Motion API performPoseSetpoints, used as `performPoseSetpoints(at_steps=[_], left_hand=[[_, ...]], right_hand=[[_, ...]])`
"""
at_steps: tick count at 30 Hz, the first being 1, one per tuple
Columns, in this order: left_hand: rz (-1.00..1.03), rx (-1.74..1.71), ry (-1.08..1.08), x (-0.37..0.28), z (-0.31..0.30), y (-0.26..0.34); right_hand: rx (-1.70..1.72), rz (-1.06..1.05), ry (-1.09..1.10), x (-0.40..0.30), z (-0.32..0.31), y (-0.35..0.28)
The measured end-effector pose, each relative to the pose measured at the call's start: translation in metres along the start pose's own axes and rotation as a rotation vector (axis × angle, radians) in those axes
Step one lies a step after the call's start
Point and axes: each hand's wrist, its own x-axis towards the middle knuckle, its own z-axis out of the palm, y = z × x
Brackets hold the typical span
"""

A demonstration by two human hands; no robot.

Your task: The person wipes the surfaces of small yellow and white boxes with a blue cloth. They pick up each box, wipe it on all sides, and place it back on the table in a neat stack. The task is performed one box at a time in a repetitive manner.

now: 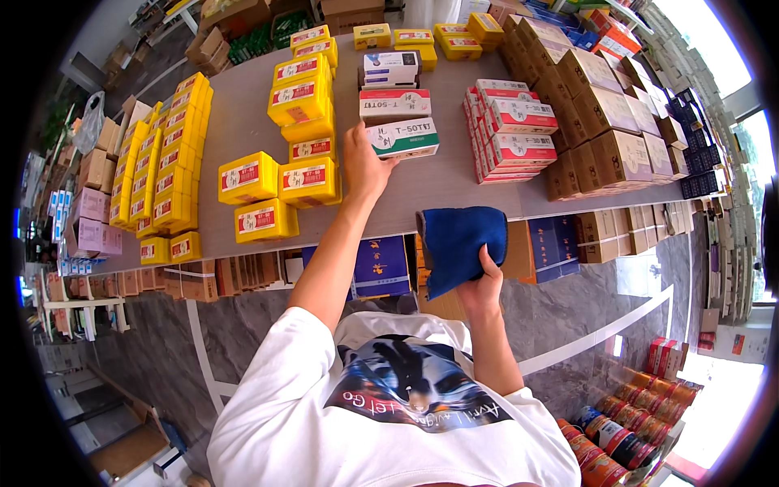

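My left hand (365,161) grips the left end of a green and white carton (404,138), with the thumb along its near side and the fingers at its far left corner. Just behind it is a red and white carton (395,105), and farther back stand white and dark cartons (391,68). In my right hand (482,283) is a folded dark blue cloth (465,240), held in front of the table's near edge with the thumb on top. Yellow boxes with red labels (308,181) stand left of my left hand.
The grey table (401,204) carries stacked red and white cartons (514,131) and brown cartons (608,122) to the right. Rows of yellow boxes (176,158) fill the left. Blue cartons (382,268) sit beneath the table. Several cans (614,438) stand at lower right.
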Motion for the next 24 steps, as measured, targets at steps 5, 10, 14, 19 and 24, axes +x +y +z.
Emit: performPoseSetpoints(at_steps=[5,10,14,19,24], left_hand=[[-0.033,-0.108,-0.07,-0.021,-0.008,0.005],[-0.003,-0.133,-0.077,-0.045,-0.018,0.002],[-0.051,-0.199,-0.178,-0.06,-0.031,-0.002],[0.035,-0.233,-0.308,-0.087,-0.058,-0.001],[0.136,-0.303,-0.358,-0.101,-0.063,-0.011]], right_hand=[[-0.019,-0.028,-0.04,0.018,-0.016,-0.003],[-0.249,-0.396,-0.038,0.011,0.017,-0.011],[-0.395,-0.649,-0.025,-0.001,0.047,-0.017],[-1.097,-0.976,-0.059,0.015,0.049,-0.008],[-2.036,-1.03,-0.554,0.026,0.09,0.01]])
